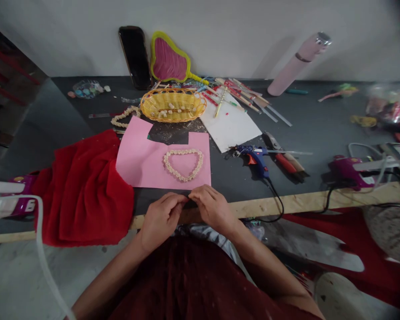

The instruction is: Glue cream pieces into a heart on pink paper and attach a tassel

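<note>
Both hands are at the near edge of the desk (320,120), just nearer than a pink sheet (143,160). The left hand (162,218) and right hand (215,210) have their fingers closed in a pinch, tips meeting or nearly so; a small item may be held there, but the view does not allow confirmation. A pale, knobbly loop (186,178), roughly a rounded triangle, lies on the right part of the sheet, apart from both hands. The sheet's far edge has a cut-out. To the left, a red cloth (86,191) overhangs the near edge. Beyond the sheet stands a yellow basket (150,106) containing small pale pieces (170,107). To the right lie a blue glue gun (260,161) and pliers (284,161).
</note>
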The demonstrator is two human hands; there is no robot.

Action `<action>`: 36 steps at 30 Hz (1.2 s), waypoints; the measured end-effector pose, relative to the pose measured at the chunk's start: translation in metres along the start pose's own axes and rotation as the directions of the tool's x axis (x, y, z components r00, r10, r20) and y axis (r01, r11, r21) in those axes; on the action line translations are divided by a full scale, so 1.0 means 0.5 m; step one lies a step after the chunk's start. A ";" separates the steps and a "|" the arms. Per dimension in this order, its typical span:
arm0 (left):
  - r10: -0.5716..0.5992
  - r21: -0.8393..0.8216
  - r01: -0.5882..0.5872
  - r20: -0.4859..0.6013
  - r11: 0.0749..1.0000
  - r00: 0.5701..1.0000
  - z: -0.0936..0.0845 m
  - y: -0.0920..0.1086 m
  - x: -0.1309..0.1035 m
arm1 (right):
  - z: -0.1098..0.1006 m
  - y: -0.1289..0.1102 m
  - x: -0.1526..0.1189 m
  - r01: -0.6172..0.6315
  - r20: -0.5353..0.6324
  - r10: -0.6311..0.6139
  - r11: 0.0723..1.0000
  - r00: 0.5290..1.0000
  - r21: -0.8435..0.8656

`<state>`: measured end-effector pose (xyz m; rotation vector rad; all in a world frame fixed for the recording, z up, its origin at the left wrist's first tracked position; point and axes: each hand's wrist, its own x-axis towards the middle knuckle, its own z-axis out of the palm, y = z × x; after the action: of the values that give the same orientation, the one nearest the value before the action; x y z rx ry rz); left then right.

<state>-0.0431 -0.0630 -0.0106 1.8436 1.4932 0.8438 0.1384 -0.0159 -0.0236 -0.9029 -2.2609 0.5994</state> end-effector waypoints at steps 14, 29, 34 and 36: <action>0.034 0.196 -0.036 0.012 0.980 0.999 0.011 -0.011 0.000 | -0.008 -0.002 0.001 -0.005 0.071 0.013 0.993 0.997 -0.114; 0.129 0.275 -0.109 -0.058 0.955 0.990 0.017 -0.015 0.009 | -0.011 -0.004 0.003 0.000 0.090 0.017 0.984 0.996 -0.177; -0.035 0.072 0.035 -0.003 0.997 0.999 0.007 -0.006 0.010 | -0.002 -0.011 -0.001 0.035 0.021 -0.033 0.989 0.999 -0.141; -0.050 0.061 0.050 -0.013 0.997 0.999 0.001 -0.004 0.010 | 0.001 -0.011 -0.001 0.043 -0.003 -0.044 0.989 0.999 -0.143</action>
<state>-0.0430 -0.0577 -0.0120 1.8403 1.5820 0.7944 0.1358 -0.0198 -0.0208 -0.9197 -2.3355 0.4181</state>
